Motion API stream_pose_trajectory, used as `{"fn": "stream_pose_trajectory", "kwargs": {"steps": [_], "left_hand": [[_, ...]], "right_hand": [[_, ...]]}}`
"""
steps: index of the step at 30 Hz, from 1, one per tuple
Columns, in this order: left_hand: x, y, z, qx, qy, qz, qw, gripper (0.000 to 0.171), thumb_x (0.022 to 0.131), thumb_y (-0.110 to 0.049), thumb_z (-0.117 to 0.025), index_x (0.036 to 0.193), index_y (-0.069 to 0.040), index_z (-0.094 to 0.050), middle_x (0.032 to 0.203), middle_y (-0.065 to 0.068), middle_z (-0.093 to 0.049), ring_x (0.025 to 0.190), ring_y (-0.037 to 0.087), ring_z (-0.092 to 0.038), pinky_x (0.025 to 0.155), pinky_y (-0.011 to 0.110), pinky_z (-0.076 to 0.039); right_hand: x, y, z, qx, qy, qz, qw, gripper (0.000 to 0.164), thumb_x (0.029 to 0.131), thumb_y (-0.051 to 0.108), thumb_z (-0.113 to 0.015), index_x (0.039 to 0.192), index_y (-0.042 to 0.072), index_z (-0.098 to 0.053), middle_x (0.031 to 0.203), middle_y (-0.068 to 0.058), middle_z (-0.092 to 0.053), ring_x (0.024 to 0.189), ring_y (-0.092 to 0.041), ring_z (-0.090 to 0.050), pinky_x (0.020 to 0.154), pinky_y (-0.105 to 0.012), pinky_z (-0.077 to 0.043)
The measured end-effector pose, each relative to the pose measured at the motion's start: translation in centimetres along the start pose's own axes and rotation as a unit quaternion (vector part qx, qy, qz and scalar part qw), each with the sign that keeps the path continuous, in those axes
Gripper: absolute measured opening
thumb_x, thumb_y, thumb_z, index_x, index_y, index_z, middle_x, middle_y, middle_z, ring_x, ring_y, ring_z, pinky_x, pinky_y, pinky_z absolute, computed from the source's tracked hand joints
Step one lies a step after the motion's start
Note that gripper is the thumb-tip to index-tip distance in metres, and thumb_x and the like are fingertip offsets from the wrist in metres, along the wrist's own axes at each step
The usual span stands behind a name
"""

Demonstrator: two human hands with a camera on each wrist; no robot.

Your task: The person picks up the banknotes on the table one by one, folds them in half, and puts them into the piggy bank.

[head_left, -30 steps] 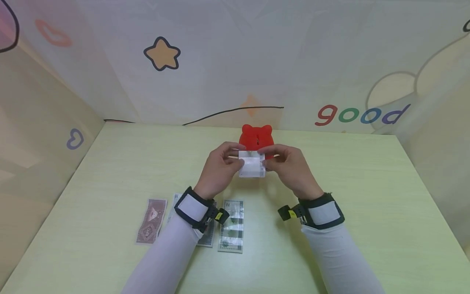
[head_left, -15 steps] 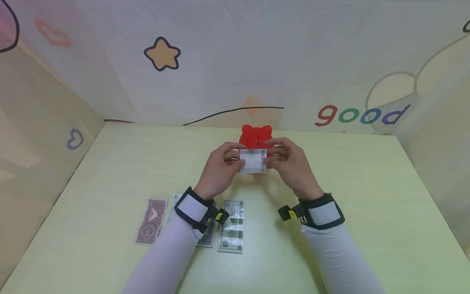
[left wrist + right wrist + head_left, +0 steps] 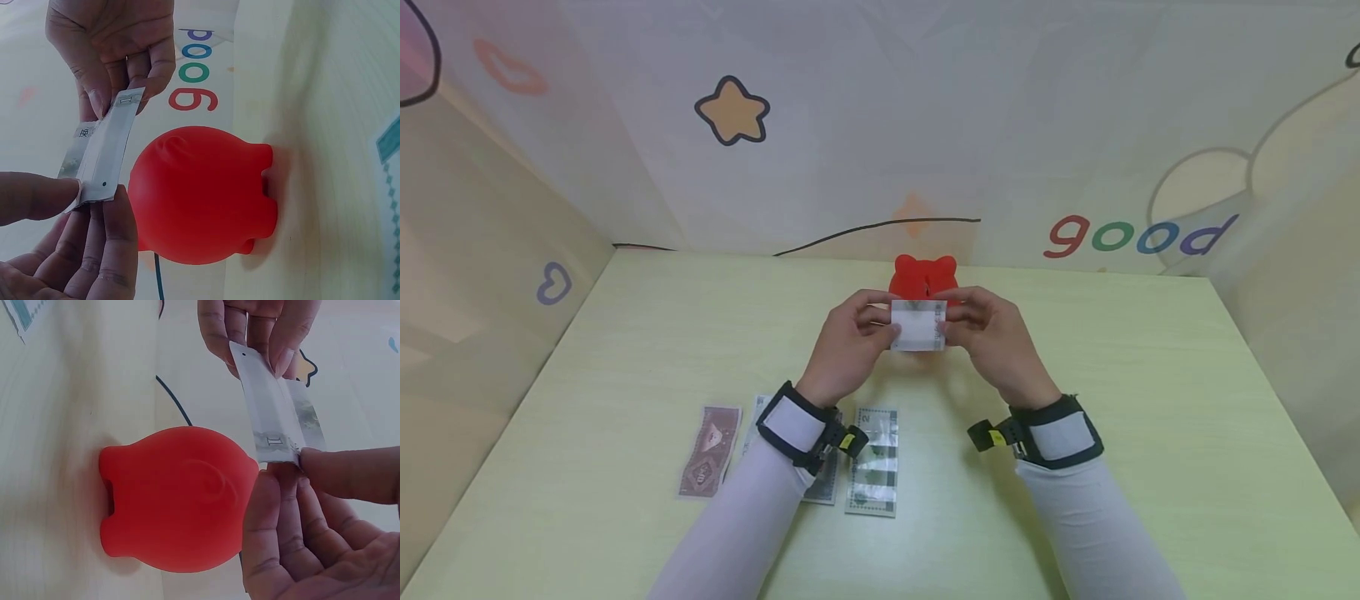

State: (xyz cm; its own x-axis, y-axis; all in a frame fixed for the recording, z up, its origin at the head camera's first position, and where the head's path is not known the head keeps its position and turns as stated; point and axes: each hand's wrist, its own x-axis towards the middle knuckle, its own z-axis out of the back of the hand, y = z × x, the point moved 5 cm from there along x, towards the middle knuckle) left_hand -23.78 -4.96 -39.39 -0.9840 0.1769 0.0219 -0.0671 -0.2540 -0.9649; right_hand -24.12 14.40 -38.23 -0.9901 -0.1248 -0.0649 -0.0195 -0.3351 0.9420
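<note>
Above the desk (image 3: 1150,400), head view: my left fingers (image 3: 874,297) and right fingers (image 3: 966,294) pinch opposite ends of a folded banknote (image 3: 917,327), on my side of the red piggy bank (image 3: 913,279) | left wrist view: a flap juts behind; I'd best press the crease evenly, edges aligned | right wrist view: long axis runs hand to hand, dark dot leftmost, printed mark at my right

We see soft light in the head view, with a pale shine on the table (image 3: 940,542) and white glare on the green note (image 3: 874,477). Fuzzy shadows lie below the left hand (image 3: 852,340) and the right hand (image 3: 996,343). Both wrist views look dimmer to us, with a soft shadow by the red pig (image 3: 203,194).
</note>
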Motion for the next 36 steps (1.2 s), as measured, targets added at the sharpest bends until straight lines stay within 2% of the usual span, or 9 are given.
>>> {"fn": "stream_pose_trajectory", "kwargs": {"steps": [16, 27, 32, 36], "left_hand": [[-0.03, -0.22, 0.03, 0.006, -0.005, 0.004, 1.0000, 0.038, 0.101, -0.010, -0.065, 0.138, -0.008, -0.057, 0.120, 0.013, -0.074, 0.106, 0.027, -0.073, 0.097, 0.038, -0.061], [0.17, 0.06, 0.11, -0.019, -0.012, 0.008, 0.9997, 0.031, 0.100, -0.008, -0.068, 0.125, -0.010, -0.049, 0.121, 0.014, -0.075, 0.110, 0.028, -0.074, 0.099, 0.040, -0.059], [0.06, -0.03, 0.16, -0.018, -0.018, -0.008, 0.9996, 0.018, 0.100, -0.008, -0.067, 0.116, -0.008, -0.060, 0.120, 0.014, -0.074, 0.110, 0.028, -0.073, 0.099, 0.040, -0.060], [-0.02, -0.19, 0.17, -0.008, -0.021, -0.018, 0.9996, 0.016, 0.099, -0.010, -0.068, 0.115, -0.007, -0.069, 0.121, 0.011, -0.071, 0.108, 0.028, -0.072, 0.098, 0.040, -0.060]], "right_hand": [[-0.04, 0.21, 0.04, -0.001, -0.004, -0.003, 1.000, 0.040, 0.100, 0.005, -0.064, 0.140, 0.006, -0.059, 0.126, -0.018, -0.069, 0.109, -0.031, -0.065, 0.087, -0.019, -0.058], [0.02, 0.10, 0.16, 0.009, -0.006, -0.004, 1.000, 0.040, 0.100, 0.006, -0.064, 0.140, 0.009, -0.056, 0.127, -0.016, -0.072, 0.111, -0.030, -0.069, 0.090, -0.024, -0.059], [0.06, 0.12, 0.23, 0.018, -0.012, -0.010, 1.000, 0.036, 0.100, 0.007, -0.065, 0.133, 0.005, -0.051, 0.126, -0.018, -0.071, 0.111, -0.030, -0.068, 0.091, -0.025, -0.059], [-0.01, 0.14, 0.30, 0.012, -0.020, -0.009, 1.000, 0.028, 0.100, 0.006, -0.066, 0.125, 0.001, -0.056, 0.124, -0.019, -0.069, 0.110, -0.031, -0.066, 0.089, -0.021, -0.058]]}}
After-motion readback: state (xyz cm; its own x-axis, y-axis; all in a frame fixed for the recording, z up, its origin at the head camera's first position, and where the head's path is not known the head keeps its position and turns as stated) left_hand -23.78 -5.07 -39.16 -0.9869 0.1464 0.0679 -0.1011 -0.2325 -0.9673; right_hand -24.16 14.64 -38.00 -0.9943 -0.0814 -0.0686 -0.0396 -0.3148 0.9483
